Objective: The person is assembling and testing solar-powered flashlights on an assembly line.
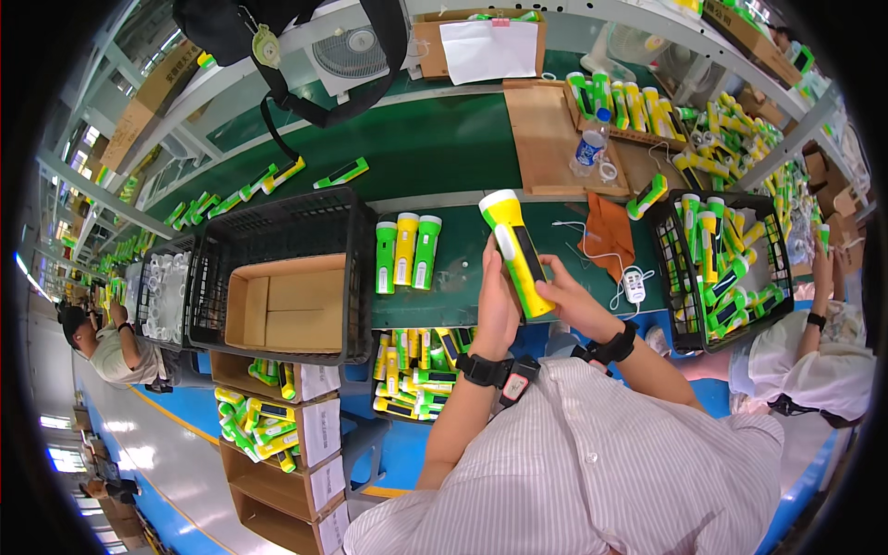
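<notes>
A yellow flashlight (518, 256) with a white head and a long dark panel on its side is held up over the green table, tilted with its head to the upper left. My left hand (498, 305) is closed along its left side, the fingers partly hidden behind it. My right hand (575, 303) pinches the lower end from the right. Left of my hands, three flashlights stand side by side: a green one (386, 257), a yellow one (405, 250) and another green one (426, 252).
A black crate (356, 277) holding an open cardboard box stands at left. Another crate (680, 314) full of flashlights sits at right, near a co-worker. A white power strip (634, 285), an orange cloth (608, 236) and a water bottle (589, 148) lie or stand on the right side.
</notes>
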Demonstrator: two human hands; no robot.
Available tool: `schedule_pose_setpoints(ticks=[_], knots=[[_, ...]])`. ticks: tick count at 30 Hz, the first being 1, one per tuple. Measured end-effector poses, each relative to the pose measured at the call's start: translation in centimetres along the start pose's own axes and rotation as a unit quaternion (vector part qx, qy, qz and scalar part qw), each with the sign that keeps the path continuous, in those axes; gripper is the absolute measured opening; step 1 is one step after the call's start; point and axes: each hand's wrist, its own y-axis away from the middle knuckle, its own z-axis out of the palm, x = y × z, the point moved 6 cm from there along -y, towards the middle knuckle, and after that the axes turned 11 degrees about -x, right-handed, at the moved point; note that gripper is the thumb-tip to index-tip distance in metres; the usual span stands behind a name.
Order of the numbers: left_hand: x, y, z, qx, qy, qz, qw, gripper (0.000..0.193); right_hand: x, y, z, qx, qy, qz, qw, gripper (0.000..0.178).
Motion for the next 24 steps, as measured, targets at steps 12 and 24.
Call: schedule_pose_setpoints(ticks=[12,24], knots=[[0.9,0.9,0.8,-0.005,-0.180,-0.002,0.984,0.054,0.7,-0.1,0.9,-0.077,0.001,-0.018,0.997,0.048],[2.6,1.3,-8.9,0.107,-0.250,-0.026,0.962,0.025,-2.2,3.9,-9.0,0.171,0.380,-0.207,0.885,0.029]])
